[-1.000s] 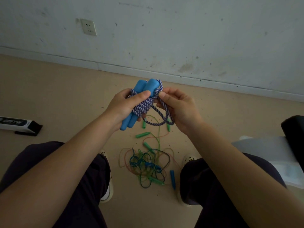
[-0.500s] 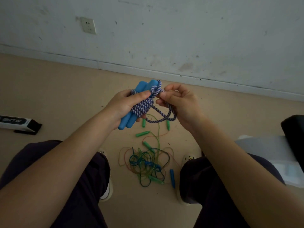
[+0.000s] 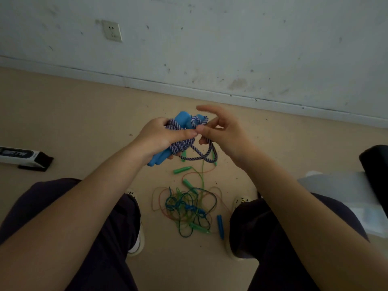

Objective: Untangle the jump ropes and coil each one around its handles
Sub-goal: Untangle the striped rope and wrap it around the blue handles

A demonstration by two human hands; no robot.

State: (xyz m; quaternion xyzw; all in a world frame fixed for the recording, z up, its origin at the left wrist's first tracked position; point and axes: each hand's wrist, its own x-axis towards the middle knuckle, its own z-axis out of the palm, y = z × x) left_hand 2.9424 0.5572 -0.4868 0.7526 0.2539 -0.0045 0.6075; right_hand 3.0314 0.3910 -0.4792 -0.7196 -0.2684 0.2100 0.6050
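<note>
My left hand grips two blue foam handles held side by side, with a purple-and-white braided rope wound around them. A loose loop of that rope hangs below. My right hand pinches the rope beside the handles between thumb and a lower finger, the other fingers spread. On the floor between my feet lies a tangle of thin green, blue and orange ropes with small green handles and a blue handle.
A white and black box lies on the floor at the left. A grey seat and a dark object are at the right. A wall with a socket stands ahead. My shoes flank the tangle.
My right hand has pulled the rope over the handle tops and spread its upper fingers. Both hands and the bundle have dropped slightly in view.
</note>
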